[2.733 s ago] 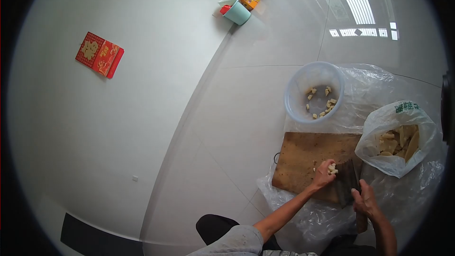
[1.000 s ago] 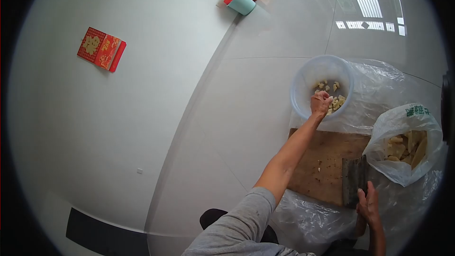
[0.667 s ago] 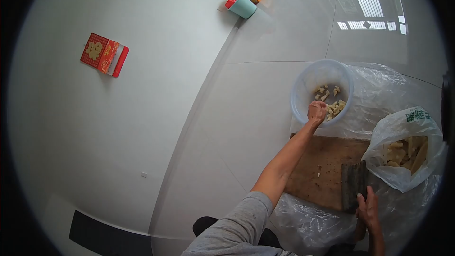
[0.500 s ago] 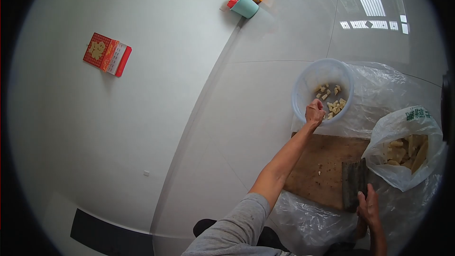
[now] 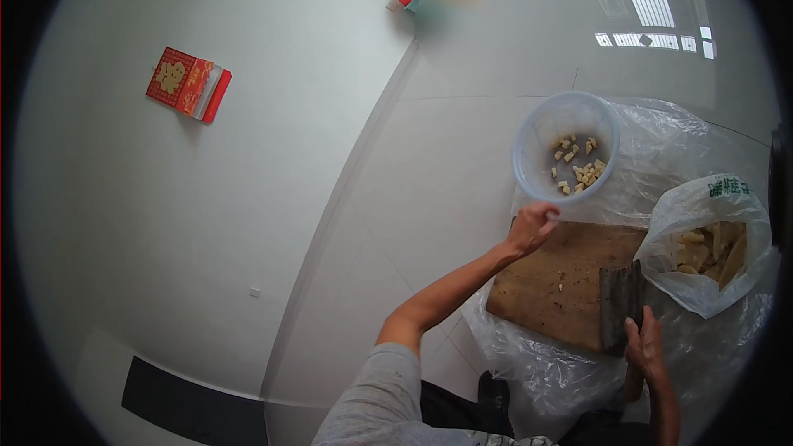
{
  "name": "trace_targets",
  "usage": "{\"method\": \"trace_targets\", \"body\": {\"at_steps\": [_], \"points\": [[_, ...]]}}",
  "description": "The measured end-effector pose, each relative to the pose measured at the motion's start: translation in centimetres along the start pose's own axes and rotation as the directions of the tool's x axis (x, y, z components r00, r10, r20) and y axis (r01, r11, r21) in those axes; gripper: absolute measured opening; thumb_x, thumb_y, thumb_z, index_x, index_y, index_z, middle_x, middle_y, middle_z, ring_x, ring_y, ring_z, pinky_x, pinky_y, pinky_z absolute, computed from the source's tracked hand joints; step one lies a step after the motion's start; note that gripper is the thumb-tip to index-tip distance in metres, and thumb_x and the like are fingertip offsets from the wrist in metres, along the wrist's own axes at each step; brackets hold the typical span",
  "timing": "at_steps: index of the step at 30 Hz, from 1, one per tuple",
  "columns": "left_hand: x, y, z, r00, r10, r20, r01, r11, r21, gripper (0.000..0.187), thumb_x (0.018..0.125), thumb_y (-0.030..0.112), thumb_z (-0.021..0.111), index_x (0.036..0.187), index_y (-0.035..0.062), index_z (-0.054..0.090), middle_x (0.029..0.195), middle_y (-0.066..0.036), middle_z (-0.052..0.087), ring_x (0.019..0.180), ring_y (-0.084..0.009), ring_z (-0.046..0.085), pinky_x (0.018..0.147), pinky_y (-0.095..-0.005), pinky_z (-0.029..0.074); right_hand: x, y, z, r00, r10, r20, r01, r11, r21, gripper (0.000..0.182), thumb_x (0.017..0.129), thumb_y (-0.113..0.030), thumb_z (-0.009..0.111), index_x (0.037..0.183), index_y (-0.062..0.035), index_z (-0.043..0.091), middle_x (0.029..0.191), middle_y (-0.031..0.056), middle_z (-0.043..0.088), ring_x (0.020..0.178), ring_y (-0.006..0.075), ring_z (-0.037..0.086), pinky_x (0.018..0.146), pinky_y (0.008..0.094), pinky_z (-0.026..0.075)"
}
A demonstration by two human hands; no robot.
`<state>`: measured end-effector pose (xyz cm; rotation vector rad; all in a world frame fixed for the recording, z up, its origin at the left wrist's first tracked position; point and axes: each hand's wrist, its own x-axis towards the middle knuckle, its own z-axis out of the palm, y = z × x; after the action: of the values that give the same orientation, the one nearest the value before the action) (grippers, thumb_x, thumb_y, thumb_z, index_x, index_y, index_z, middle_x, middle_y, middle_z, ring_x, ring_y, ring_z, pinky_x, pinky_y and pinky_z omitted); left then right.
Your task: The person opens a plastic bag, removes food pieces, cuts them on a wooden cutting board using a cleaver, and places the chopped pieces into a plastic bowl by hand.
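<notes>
My left hand (image 5: 533,230) hovers over the far left corner of a wooden cutting board (image 5: 545,281), just below the tub's rim. Its fingers are curled in, and nothing shows in them. My right hand (image 5: 646,345) is wrapped around the handle of a cleaver (image 5: 621,306), whose dark, wide blade rests on the right side of the board. Small pale crumbs (image 5: 562,281) lie on the wood. Beyond the board stands a translucent plastic tub (image 5: 522,167) with several pale yellowish chunks (image 5: 588,173) on its bottom.
To the right, a white plastic bag (image 5: 673,215) gapes around larger yellowish pieces (image 5: 710,252). Clear plastic sheeting (image 5: 652,136) covers the tiled floor (image 5: 438,165) beneath. A wall with a red calendar (image 5: 186,87) rises at left; a bin, partly blurred, stands at the back.
My left hand has come out of the tub and back toward me, over the board's far left corner. My right hand stays on the cleaver. The view has shifted slightly.
</notes>
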<state>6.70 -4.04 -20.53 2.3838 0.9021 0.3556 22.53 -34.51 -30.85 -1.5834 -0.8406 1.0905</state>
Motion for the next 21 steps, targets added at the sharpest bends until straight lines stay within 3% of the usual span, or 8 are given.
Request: {"method": "trace_targets", "body": {"at_steps": [3, 5, 11, 14, 16, 18, 19, 21], "points": [[-6.3, -3.1, -1.8, 0.985, -0.104, 0.14, 0.103, 0.995, 0.02, 0.022, 0.077, 0.008, 0.062, 0.098, -0.0001, 0.061, 0.081, -0.011, 0.064, 0.068, -0.0157, 0.062, 0.063, -0.0281, 0.051, 0.0, 0.8, 0.2, 0.998, -0.066, -0.018, 0.065, 0.998, -0.011, 0.026, 0.087, -0.021, 0.053, 0.094, 0.0017, 0.042, 0.056, 0.0033, 0.045, 0.04, 0.011, 0.046, 0.037, 0.0272, 0.037], [-10.0, -5.7, -2.3, 0.91, -0.308, 0.277, 0.308, 0.95, 0.045, 0.028, 0.075, 0.01, 0.06, 0.101, 0.0001, 0.06, 0.087, -0.015, 0.063, 0.074, -0.0205, 0.062, 0.069, -0.0322, 0.051, -0.1, 0.4, 0.7, 0.996, -0.073, -0.057, 0.071, 0.997, -0.036, 0.027, 0.086, -0.022, 0.054, 0.095, 0.0019, 0.043, 0.056, 0.0036, 0.045, 0.041, 0.011, 0.046, 0.037, 0.0271, 0.037], [-12.8, -7.1, 0.6, 0.899, -0.397, 0.184, 0.412, 0.91, -0.047, 0.036, 0.077, 0.01, 0.064, 0.112, 0.0046, 0.056, 0.092, -0.01, 0.062, 0.079, -0.0154, 0.062, 0.072, -0.0282, 0.052, -0.8, -0.6, 0.8, 0.994, -0.095, -0.057, 0.091, 0.992, -0.083, 0.027, 0.083, -0.019, 0.054, 0.093, 0.0038, 0.044, 0.058, 0.0084, 0.049, 0.046, 0.0157, 0.05, 0.042, 0.0305, 0.04], [-12.9, -6.9, 1.0, 0.919, -0.324, 0.223, 0.358, 0.924, -0.133, 0.037, 0.077, 0.01, 0.065, 0.113, 0.007, 0.057, 0.092, -0.007, 0.061, 0.083, -0.0135, 0.06, 0.076, -0.0272, 0.051, -0.8, 1.1, 1.3, 0.987, -0.116, -0.109, 0.093, 0.976, -0.195, 0.03, 0.083, -0.02, 0.055, 0.096, 0.0061, 0.046, 0.061, 0.0112, 0.052, 0.049, 0.0183, 0.053, 0.045, 0.0318, 0.041], [-13.2, -8.2, 0.9, 0.963, -0.25, 0.105, 0.27, 0.922, -0.276, 0.035, 0.078, 0.009, 0.065, 0.112, 0.0085, 0.057, 0.093, -0.004, 0.06, 0.084, -0.0106, 0.058, 0.078, -0.0263, 0.05, 0.0, 2.0, 2.3, 0.863, -0.444, -0.241, 0.369, 0.88, -0.297, 0.034, 0.084, -0.021, 0.055, 0.101, 0.0079, 0.047, 0.062, 0.011, 0.053, 0.049, 0.0187, 0.053, 0.045, 0.0322, 0.041], [-12.9, -10.2, -0.2, 0.954, -0.292, 0.061, 0.298, 0.926, -0.23, 0.026, 0.075, 0.011, 0.063, 0.101, 0.0084, 0.061, 0.08, -0.002, 0.06, 0.07, -0.0094, 0.056, 0.068, -0.0255, 0.05, -0.5, 0.9, 2.1, 0.904, -0.366, -0.223, 0.29, 0.905, -0.312, 0.035, 0.086, -0.02, 0.054, 0.108, 0.0066, 0.047, 0.063, 0.0086, 0.053, 0.046, 0.0168, 0.05, 0.043, 0.0318, 0.04], [-12.8, -10.3, -1.0, 0.953, -0.303, 0.012, 0.298, 0.931, -0.211, 0.024, 0.075, 0.01, 0.063, 0.1, 0.0088, 0.062, 0.074, -0.002, 0.061, 0.067, -0.0087, 0.057, 0.064, -0.0257, 0.05, -1.0, -0.1, 1.5, 0.993, -0.044, -0.109, 0.023, 0.982, -0.188, 0.035, 0.086, -0.011, 0.054, 0.113, 0.0083, 0.045, 0.077, 0.0248, 0.06, 0.067, 0.0337, 0.061, 0.058, 0.0387, 0.046], [-12.9, -11.4, -2.4, 0.851, -0.495, 0.175, 0.514, 0.72, -0.466, 0.022, 0.081, 0.005, 0.059, 0.103, 0.0026, 0.059, 0.073, -0.006, 0.063, 0.062, -0.0122, 0.062, 0.053, -0.0263, 0.052, -1.2, -3.6, 1.3, 0.996, 0.082, -0.043, -0.086, 0.991, -0.105, 0.025, 0.087, -0.013, 0.054, 0.106, 0.0024, 0.046, 0.059, 0.0121, 0.054, 0.05, 0.0187, 0.054, 0.048, 0.0339, 0.043]]}}
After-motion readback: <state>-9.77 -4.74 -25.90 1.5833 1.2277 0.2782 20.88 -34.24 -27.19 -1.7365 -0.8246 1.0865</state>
